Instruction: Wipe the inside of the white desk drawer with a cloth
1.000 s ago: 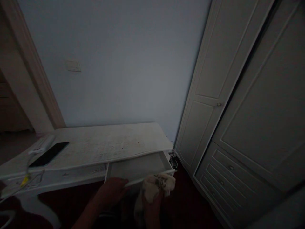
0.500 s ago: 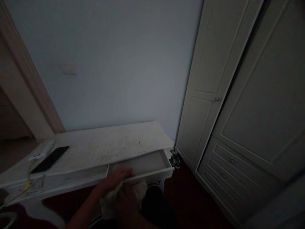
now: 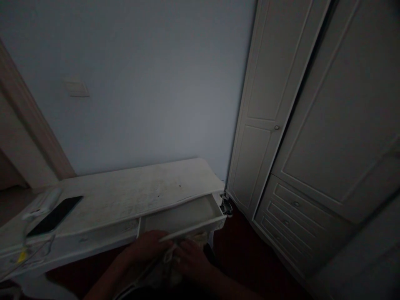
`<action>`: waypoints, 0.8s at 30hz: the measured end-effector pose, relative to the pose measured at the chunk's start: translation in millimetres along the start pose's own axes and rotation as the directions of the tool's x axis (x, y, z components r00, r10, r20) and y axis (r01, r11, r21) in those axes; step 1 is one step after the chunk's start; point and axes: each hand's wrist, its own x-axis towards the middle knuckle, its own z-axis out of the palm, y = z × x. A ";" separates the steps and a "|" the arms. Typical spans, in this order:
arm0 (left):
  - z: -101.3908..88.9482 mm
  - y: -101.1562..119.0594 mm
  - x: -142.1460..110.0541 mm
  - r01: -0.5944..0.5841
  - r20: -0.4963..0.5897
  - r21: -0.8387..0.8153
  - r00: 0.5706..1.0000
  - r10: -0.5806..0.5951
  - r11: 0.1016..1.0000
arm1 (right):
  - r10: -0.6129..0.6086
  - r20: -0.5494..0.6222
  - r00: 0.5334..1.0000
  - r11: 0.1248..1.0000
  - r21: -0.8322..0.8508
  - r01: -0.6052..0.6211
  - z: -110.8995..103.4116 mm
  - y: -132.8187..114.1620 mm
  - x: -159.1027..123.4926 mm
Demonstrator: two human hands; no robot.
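The room is dim. A low white desk (image 3: 125, 196) stands against the wall with its right drawer (image 3: 184, 216) pulled open. My left hand (image 3: 150, 246) rests on the drawer's front edge, fingers curled over it. Just right of it, my right hand (image 3: 192, 260) lies below the drawer front, pressed on a pale cloth (image 3: 170, 266) that hangs under both hands. How the right fingers grip the cloth is hard to see in the dark.
A black phone (image 3: 54, 216) and a pale remote-like item (image 3: 40, 204) lie on the desk's left end, with a cable (image 3: 21, 254) below. A tall white wardrobe (image 3: 296, 125) with drawers fills the right. Dark red floor lies between.
My right hand brought the cloth down from beside the drawer's right corner to under the drawer front, close to my left hand. The view shifted slightly right.
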 end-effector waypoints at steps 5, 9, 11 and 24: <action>15.0 13.5 -1.7 0.075 -0.118 0.193 0.992 -0.053 0.978 | -0.082 -0.024 0.996 0.995 -0.055 0.081 -21.1 20.2 -18.8; 16.8 12.1 1.9 0.109 -0.216 0.287 0.975 -0.047 0.952 | -0.007 -0.142 0.990 0.986 -0.164 -0.016 -1.5 32.6 -21.3; 14.5 6.7 4.3 0.076 -0.286 0.331 0.958 0.024 0.941 | -0.004 -0.175 0.985 0.985 -0.171 -0.027 7.5 38.5 -16.0; 22.3 -20.9 40.0 0.207 -0.682 0.386 0.721 0.127 0.899 | 0.228 -0.099 0.969 0.973 -0.002 -0.230 24.4 73.5 53.5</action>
